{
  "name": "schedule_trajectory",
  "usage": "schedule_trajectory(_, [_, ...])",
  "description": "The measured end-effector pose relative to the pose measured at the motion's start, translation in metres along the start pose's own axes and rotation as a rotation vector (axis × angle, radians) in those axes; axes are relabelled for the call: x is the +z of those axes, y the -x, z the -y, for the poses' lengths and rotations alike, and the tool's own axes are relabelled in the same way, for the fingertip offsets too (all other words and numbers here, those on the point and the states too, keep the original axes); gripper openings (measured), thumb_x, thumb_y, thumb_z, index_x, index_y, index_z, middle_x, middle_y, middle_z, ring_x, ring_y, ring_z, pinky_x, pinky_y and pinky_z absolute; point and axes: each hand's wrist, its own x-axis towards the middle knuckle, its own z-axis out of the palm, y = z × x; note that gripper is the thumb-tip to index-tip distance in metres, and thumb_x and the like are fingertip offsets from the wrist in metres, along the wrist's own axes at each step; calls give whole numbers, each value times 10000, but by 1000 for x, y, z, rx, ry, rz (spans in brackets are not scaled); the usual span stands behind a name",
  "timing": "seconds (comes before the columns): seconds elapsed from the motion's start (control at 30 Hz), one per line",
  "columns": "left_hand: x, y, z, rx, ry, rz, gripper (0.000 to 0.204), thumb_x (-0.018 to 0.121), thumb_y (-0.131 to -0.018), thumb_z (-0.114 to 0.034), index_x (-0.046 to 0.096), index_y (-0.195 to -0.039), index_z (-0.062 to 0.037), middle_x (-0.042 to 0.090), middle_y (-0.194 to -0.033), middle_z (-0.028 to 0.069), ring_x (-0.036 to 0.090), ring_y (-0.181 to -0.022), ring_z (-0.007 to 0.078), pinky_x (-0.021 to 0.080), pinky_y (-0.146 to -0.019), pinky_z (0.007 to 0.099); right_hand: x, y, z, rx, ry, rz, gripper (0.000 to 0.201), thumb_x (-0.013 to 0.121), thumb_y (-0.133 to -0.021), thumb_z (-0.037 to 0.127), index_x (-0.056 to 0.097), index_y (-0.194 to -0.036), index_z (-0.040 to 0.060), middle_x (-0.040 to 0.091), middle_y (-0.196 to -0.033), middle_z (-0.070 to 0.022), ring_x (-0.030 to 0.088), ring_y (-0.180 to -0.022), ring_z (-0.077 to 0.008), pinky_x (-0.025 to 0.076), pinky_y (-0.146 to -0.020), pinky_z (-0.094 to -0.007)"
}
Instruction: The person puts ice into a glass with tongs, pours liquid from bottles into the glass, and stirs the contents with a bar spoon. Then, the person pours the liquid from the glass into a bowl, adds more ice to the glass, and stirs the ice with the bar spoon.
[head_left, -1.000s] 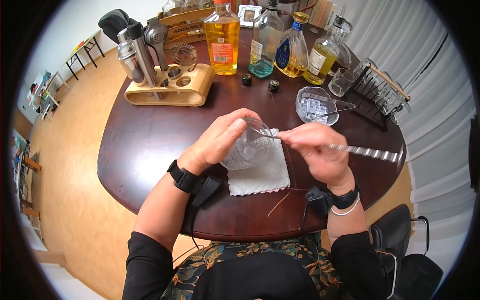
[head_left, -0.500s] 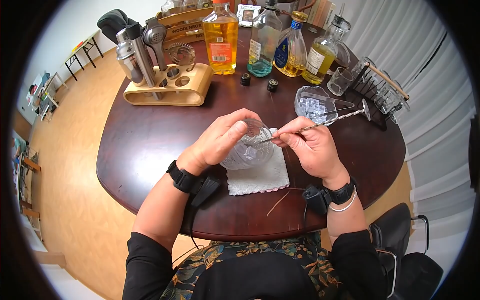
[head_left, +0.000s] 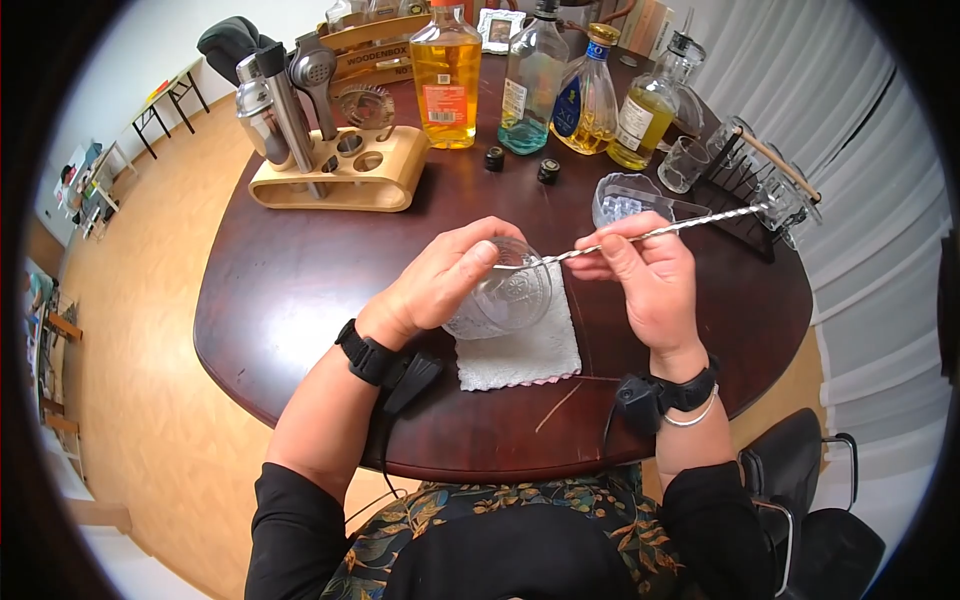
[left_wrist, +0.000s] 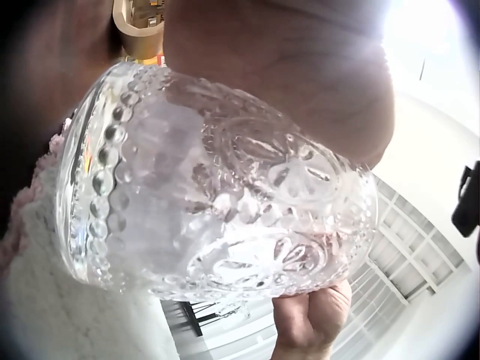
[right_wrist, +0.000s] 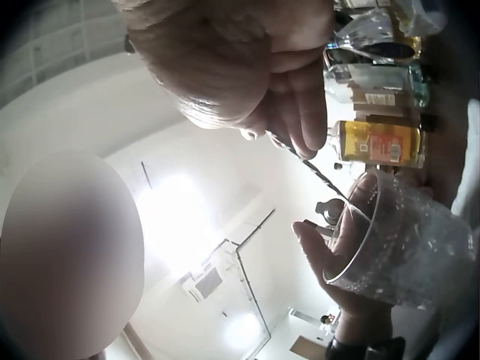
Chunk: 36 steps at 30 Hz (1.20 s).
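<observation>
My left hand (head_left: 440, 278) grips a clear embossed glass (head_left: 512, 305) from its left side, thumb near the rim. The glass is over a white cloth (head_left: 520, 362); its beaded and flower-patterned wall fills the left wrist view (left_wrist: 225, 202). Pale, ice-like pieces show through the wall. My right hand (head_left: 655, 285) pinches a twisted-stem bar spoon (head_left: 700, 222) between thumb and fingers. One end of the spoon reaches into the mouth of the glass, while the other points up to the right. In the right wrist view the thin stem (right_wrist: 322, 176) slants down into the glass.
Beyond my right hand sits a glass bowl (head_left: 603, 205) of ice with tongs across it. Several liquor bottles (head_left: 447, 85) and two black caps (head_left: 548, 171) stand behind. A wooden bar-tool stand (head_left: 400, 190) is at left, a glass rack (head_left: 735, 205) at right.
The bar spoon has swung round in my right hand; its outer end went from low right to upper right. My right hand has turned, thumb now on top. The left hand keeps still.
</observation>
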Motion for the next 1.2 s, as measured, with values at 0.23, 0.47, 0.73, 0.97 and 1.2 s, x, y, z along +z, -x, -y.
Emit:
schedule_trajectory(0.23, [1,0,11,4,59,-22,479,398,-976,-415,554,-1123,13,632,-982,109,583,-948,198,451,-880,325,2,-2,-12,-620,727,369,200,673,-766,-50,628,-936,45,670,-941,-112,653,-841,-273,537,-742,-339])
schedule_trajectory(0.47, [1,-1,5,22,15,2,483,403,-973,-416,553,-1125,17,635,-985,117,590,-947,211,456,-878,336,2,2,-12,-313,672,237,71,645,-834,-12,634,-898,14,633,-853,-86,643,-778,-238,515,-691,-322])
schedule_trajectory(0.73, [1,-1,4,27,-12,3,459,400,-974,-388,550,-1126,18,637,-994,121,590,-959,211,455,-883,334,16,7,-18,79,188,111,108,554,-957,72,592,-932,-27,643,-884,-50,660,-815,-134,554,-741,-247])
schedule_trajectory(0.97, [1,0,2,-6,34,-2,473,390,-977,-404,555,-1116,16,631,-988,109,582,-953,200,450,-884,329,4,1,-8,-78,58,8,118,542,-967,100,535,-1017,-7,652,-921,-124,674,-849,-180,578,-783,-299])
schedule_trajectory(1.2, [1,-1,11,13,50,-30,513,386,-980,-453,559,-1116,11,630,-998,107,578,-956,191,448,-881,325,-2,-1,-8,-615,619,239,163,657,-799,-61,627,-931,30,677,-939,-109,663,-845,-243,532,-732,-317])
